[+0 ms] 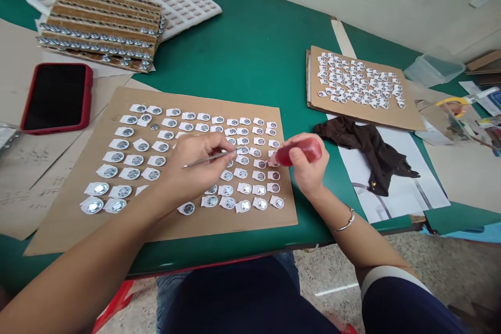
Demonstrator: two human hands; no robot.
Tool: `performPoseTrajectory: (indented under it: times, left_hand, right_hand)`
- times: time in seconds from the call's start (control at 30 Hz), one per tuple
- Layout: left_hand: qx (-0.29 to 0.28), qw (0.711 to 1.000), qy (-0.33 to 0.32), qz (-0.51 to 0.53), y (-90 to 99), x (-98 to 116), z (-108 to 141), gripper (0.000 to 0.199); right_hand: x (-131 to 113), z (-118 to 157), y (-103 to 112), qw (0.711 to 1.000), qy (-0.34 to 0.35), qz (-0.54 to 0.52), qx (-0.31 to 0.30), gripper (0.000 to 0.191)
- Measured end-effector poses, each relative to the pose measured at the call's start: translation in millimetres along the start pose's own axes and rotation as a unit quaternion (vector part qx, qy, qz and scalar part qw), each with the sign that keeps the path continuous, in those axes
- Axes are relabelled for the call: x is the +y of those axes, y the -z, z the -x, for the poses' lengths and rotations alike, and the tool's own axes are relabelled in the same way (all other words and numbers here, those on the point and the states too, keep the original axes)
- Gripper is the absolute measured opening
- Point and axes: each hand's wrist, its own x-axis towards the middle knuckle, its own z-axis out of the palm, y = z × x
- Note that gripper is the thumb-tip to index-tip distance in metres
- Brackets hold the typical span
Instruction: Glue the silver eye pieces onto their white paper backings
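Note:
A sheet of brown cardboard lies in front of me, set with rows of small white tags, each bearing a round silvery disc. Between the fingertips of my left hand is a thin metal tool; its tip is over a tag right of the sheet's middle. My right hand is wrapped round a red squeeze bottle, tilted so that its pale nozzle points left and down at tags near the sheet's right edge. My left hand and forearm hide several tags. One loose disc sits among the upper rows.
Back left, corrugated cardboard with metal discs lies partly over a white moulded tray. A red-cased phone is at left. Right: another tag-covered board, dark brown cloth, yellow-handled scissors and a clear plastic box.

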Motion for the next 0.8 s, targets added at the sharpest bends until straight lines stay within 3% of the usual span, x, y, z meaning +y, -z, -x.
performPoseTrajectory:
  times: [0.1, 0.2, 0.33, 0.57, 0.8]
  left_hand:
    - [-0.129, 0.991, -0.017, 0.026, -13.1, 3.1, 7.3, 0.010]
    - [-0.183, 0.981, -0.059, 0.015, -25.9, 4.0, 12.1, 0.012]
    - [-0.187, 0.979, -0.075, 0.004, -34.4, 6.3, 11.9, 0.012]
    - [-0.177, 0.984, -0.014, 0.012, -36.7, 16.0, 8.8, 0.017]
    - [-0.157, 0.987, -0.017, 0.020, -44.0, 9.3, 8.8, 0.016]
  right_hand:
    - [3.2, -7.3, 5.1, 0.994, -0.078, -0.061, 0.050, 0.029]
    - [3.5, -11.4, 9.4, 0.988, -0.100, -0.092, 0.071, 0.034]
    - [0.5, -10.8, 11.1, 0.988, -0.095, -0.105, 0.068, 0.036]
    - [0.6, -10.8, 15.8, 0.989, -0.092, -0.086, 0.076, 0.038]
    - [4.1, -11.9, 19.8, 0.991, -0.082, -0.074, 0.078, 0.037]
